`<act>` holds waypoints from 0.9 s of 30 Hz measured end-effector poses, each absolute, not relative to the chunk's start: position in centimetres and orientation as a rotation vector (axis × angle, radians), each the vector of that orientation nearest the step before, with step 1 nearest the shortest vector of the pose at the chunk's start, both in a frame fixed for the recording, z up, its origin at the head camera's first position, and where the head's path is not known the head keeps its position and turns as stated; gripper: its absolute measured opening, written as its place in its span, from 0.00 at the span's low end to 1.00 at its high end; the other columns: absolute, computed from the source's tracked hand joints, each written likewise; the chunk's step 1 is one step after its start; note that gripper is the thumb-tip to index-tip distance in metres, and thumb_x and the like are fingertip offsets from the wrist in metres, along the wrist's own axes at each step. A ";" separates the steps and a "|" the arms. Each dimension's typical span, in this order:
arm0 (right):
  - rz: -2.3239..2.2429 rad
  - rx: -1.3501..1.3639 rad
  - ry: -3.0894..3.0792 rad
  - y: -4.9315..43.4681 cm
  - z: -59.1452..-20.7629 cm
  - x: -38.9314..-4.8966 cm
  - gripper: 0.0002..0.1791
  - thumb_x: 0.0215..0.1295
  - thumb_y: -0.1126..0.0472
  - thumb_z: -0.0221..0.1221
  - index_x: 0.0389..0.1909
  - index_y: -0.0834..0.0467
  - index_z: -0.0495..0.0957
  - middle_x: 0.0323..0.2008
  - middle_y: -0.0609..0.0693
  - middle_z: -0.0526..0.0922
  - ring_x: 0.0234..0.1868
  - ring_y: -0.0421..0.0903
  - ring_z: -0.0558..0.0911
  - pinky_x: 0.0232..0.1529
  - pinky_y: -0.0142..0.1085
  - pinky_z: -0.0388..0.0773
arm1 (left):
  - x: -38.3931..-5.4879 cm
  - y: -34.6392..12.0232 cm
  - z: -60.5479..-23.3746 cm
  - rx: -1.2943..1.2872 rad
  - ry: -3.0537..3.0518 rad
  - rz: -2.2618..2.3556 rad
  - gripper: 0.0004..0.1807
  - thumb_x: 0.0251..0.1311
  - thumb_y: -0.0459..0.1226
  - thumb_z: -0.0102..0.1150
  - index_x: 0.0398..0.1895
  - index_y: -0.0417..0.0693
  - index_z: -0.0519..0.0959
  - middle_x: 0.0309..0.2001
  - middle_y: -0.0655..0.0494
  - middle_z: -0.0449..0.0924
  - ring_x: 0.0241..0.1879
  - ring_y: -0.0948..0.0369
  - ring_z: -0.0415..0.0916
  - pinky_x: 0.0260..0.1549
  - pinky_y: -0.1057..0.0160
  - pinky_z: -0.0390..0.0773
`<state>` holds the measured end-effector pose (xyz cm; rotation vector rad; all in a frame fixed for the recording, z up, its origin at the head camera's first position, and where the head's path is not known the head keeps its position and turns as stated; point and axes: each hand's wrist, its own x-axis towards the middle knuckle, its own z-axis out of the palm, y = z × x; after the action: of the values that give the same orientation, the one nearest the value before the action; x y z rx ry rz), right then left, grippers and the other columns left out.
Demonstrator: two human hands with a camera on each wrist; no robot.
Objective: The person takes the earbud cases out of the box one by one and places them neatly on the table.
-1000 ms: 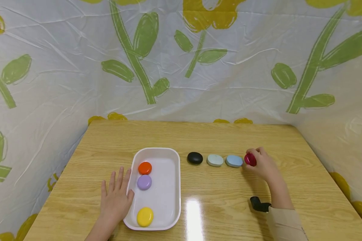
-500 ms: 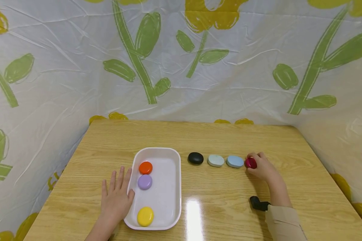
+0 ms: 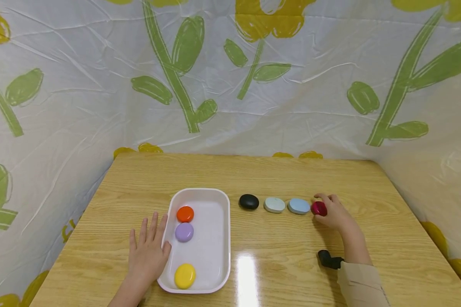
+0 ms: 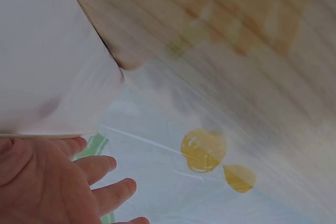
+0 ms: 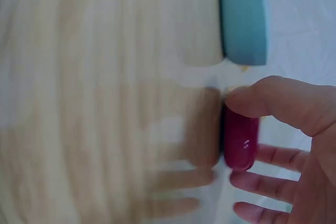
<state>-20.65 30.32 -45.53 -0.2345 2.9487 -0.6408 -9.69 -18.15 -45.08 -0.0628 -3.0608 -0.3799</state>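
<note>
My right hand (image 3: 336, 213) has its thumb and fingers around a glossy dark-red rounded disc (image 3: 319, 208) resting on the table. In the right wrist view, the thumb touches one side of the disc (image 5: 241, 142), and the index fingertip is hidden behind it. Left of it, a light blue oval piece (image 3: 299, 206), a pale grey-green oval piece (image 3: 274, 204) and a black oval piece (image 3: 249, 201) lie in a row. My left hand (image 3: 147, 253) rests with spread fingers at the left rim of a white tray (image 3: 226, 238).
Inside the tray lie an orange-red disc (image 3: 185, 214), a lilac disc (image 3: 184, 232) and a yellow disc (image 3: 185, 276). A black bent object (image 3: 329, 259) shows beside the right sleeve (image 3: 361, 283). A flowered sheet (image 3: 253, 123) hangs behind the wooden table (image 3: 276, 256).
My right hand has lowered the dark-red disc slightly onto the table at the row's right end, and its index finger has lifted a little. The left hand has stayed still.
</note>
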 end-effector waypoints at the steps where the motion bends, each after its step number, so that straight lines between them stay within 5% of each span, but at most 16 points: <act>1: -0.628 -0.235 2.959 30.1 -45.3 -20.6 0.35 0.52 0.64 0.62 0.61 0.62 0.58 0.52 0.73 0.60 0.46 0.70 0.70 0.41 0.61 0.72 | -9.7 -18.2 -45.1 -0.062 -3.060 -0.380 0.33 0.59 0.40 0.47 0.69 0.45 0.54 0.70 0.41 0.47 0.67 0.41 0.42 0.61 0.36 0.38; 10: -0.561 -0.613 3.169 23.9 -42.5 -20.0 0.34 0.52 0.61 0.64 0.61 0.58 0.63 0.54 0.66 0.66 0.53 0.66 0.68 0.47 0.64 0.65 | -9.7 -18.3 -45.2 -0.058 -3.072 -0.384 0.34 0.60 0.41 0.46 0.70 0.47 0.53 0.70 0.42 0.46 0.68 0.41 0.40 0.62 0.36 0.37; 17: -0.591 -1.141 3.106 17.0 -42.3 -19.0 0.29 0.51 0.60 0.65 0.56 0.57 0.69 0.52 0.57 0.72 0.51 0.56 0.74 0.49 0.54 0.71 | -9.8 -18.2 -45.2 -0.055 -3.083 -0.384 0.34 0.60 0.41 0.46 0.70 0.47 0.53 0.70 0.42 0.46 0.68 0.41 0.40 0.62 0.36 0.37; 27: -0.530 -1.776 2.776 8.4 -42.7 -16.6 0.22 0.56 0.57 0.61 0.52 0.52 0.71 0.52 0.49 0.73 0.54 0.45 0.72 0.58 0.39 0.68 | -9.7 -18.3 -45.2 -0.055 -3.066 -0.383 0.33 0.59 0.41 0.47 0.69 0.47 0.54 0.70 0.42 0.47 0.68 0.41 0.41 0.61 0.36 0.37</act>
<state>-16.56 8.45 -42.71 -1.7757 2.7757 -0.5295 -9.72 -18.25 -45.18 -0.0552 -3.0660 -0.3829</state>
